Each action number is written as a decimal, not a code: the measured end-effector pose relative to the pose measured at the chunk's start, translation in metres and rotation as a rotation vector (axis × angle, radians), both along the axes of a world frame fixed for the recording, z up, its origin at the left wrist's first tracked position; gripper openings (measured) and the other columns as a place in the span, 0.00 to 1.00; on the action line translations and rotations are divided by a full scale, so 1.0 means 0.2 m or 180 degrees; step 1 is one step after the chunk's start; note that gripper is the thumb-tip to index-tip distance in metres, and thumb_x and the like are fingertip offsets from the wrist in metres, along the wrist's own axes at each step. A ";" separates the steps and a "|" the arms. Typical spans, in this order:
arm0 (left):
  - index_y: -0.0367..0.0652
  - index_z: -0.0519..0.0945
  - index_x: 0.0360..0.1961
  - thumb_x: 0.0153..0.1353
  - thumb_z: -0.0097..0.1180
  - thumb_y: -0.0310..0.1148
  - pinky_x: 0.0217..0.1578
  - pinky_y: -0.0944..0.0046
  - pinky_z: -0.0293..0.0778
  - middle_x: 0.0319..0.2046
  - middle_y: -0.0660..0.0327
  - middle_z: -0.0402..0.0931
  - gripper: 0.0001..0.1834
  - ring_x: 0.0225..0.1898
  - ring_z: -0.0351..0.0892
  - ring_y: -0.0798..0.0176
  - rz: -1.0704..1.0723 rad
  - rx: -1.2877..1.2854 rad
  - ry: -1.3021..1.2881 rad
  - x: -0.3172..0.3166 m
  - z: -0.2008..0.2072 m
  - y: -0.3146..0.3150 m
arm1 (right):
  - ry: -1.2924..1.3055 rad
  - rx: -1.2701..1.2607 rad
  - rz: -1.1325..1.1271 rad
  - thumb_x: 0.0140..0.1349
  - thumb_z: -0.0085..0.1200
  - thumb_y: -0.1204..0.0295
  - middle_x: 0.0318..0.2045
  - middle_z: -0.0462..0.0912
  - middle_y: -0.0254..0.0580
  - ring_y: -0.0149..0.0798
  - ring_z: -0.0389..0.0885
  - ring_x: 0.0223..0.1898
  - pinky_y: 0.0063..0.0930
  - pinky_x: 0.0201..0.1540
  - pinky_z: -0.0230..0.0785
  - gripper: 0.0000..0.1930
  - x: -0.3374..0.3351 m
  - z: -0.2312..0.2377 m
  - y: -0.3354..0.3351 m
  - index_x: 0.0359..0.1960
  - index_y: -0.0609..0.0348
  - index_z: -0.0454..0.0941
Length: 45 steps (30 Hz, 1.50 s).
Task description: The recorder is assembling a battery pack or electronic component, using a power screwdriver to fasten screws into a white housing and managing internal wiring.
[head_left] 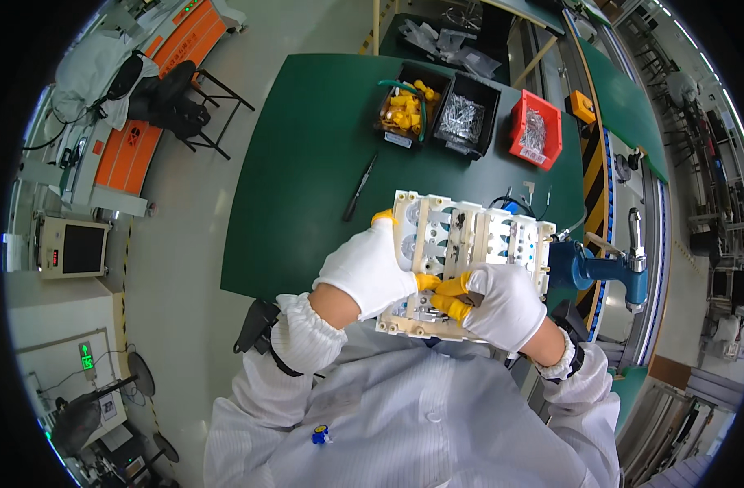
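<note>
A cream-white plastic frame (pixel 461 244) with several round and square openings is lifted above the green table (pixel 307 163), tilted toward me. My left hand (pixel 368 268), in a white glove with yellow fingertips, grips its left edge. My right hand (pixel 502 305), gloved the same way, holds the lower right part, its yellow fingertips pinching a small piece at the frame's lower middle. Both sleeves are white.
At the table's far side stand a black bin of yellow parts (pixel 404 106), a black bin of metal screws (pixel 463 118) and a red bin (pixel 536 130). Black tweezers (pixel 360 189) lie on the table. A blue power tool (pixel 608 268) sits at the right.
</note>
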<state>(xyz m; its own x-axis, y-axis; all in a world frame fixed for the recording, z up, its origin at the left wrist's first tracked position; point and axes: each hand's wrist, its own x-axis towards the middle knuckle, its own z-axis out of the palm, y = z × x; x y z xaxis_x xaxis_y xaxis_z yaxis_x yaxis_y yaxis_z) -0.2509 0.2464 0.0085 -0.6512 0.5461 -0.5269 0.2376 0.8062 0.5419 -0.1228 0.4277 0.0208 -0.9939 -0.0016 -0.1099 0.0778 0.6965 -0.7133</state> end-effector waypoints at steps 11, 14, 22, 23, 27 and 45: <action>0.33 0.70 0.53 0.50 0.70 0.48 0.42 0.54 0.82 0.41 0.48 0.84 0.37 0.40 0.87 0.47 -0.0021 -0.0021 -0.0065 -0.01 0.03 0.01 | 0.0083 0.0435 0.0154 0.52 0.69 0.68 0.22 0.83 0.42 0.42 0.83 0.23 0.31 0.28 0.76 0.10 0.01 0.00 -0.03 0.33 0.56 0.84; 0.33 0.70 0.52 0.50 0.71 0.49 0.41 0.54 0.82 0.40 0.48 0.84 0.38 0.39 0.87 0.47 -0.0046 -0.0052 -0.0061 0.00 0.02 0.01 | 0.0242 0.0226 0.0067 0.52 0.69 0.67 0.21 0.82 0.40 0.43 0.82 0.22 0.32 0.27 0.76 0.09 0.02 -0.04 -0.02 0.31 0.55 0.83; 0.32 0.71 0.50 0.48 0.74 0.49 0.41 0.55 0.81 0.40 0.46 0.84 0.38 0.40 0.86 0.46 0.0090 -0.0132 -0.0139 -0.01 0.04 0.01 | 0.0193 0.0058 0.0222 0.50 0.73 0.68 0.23 0.83 0.39 0.40 0.82 0.22 0.28 0.27 0.76 0.10 -0.01 -0.03 -0.01 0.31 0.56 0.85; 0.33 0.71 0.51 0.49 0.73 0.50 0.42 0.54 0.81 0.41 0.47 0.84 0.38 0.41 0.86 0.46 0.0073 -0.0148 -0.0140 -0.02 0.03 0.01 | 0.0188 0.0051 0.0246 0.48 0.76 0.69 0.25 0.86 0.40 0.37 0.83 0.23 0.24 0.29 0.77 0.11 -0.02 -0.03 -0.01 0.30 0.59 0.86; 0.36 0.70 0.54 0.50 0.72 0.51 0.44 0.52 0.81 0.41 0.48 0.84 0.38 0.42 0.86 0.44 0.0057 -0.0109 -0.0120 -0.03 0.04 0.01 | 0.0204 0.0082 0.0172 0.48 0.76 0.69 0.25 0.86 0.40 0.38 0.83 0.23 0.24 0.28 0.77 0.11 -0.03 -0.03 -0.01 0.30 0.58 0.86; 0.48 0.88 0.33 0.56 0.58 0.31 0.38 0.54 0.77 0.36 0.56 0.85 0.08 0.41 0.84 0.52 -0.2979 -0.0308 0.3692 -0.80 -0.39 1.19 | -0.0537 -0.0003 0.0115 0.53 0.62 0.60 0.27 0.85 0.49 0.55 0.85 0.31 0.45 0.37 0.77 0.10 -0.02 0.06 0.03 0.31 0.51 0.85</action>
<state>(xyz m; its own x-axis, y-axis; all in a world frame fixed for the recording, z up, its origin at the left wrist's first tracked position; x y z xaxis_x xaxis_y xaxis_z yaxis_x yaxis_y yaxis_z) -0.4102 0.4835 -0.0686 -0.1645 0.9858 -0.0323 0.9254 0.1430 -0.3509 -0.1259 0.4343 0.0337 -0.9607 -0.0372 -0.2752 0.1714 0.7005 -0.6928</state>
